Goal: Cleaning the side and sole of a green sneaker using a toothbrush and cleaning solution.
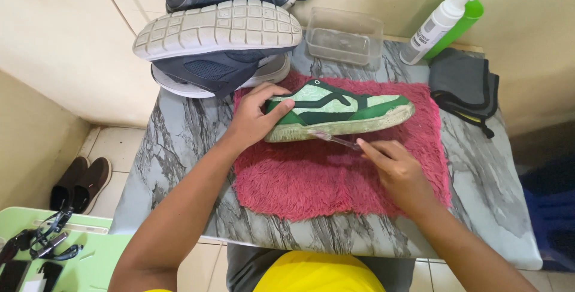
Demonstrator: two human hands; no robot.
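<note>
Under the left hand (254,118), the green sneaker (338,109) heel is hidden.

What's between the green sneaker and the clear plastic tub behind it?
Head view: only the far edge of the red shaggy mat and bare marble tabletop lie between the green sneaker and the clear tub.

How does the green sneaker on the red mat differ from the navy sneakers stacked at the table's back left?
The green canvas sneaker lies alone on its side, gripped by the left hand; the navy mesh sneakers are piled untouched. The green one's sole edge looks grimy; the navy pair's tread looks pale grey. Both kinds have light soles.
</note>
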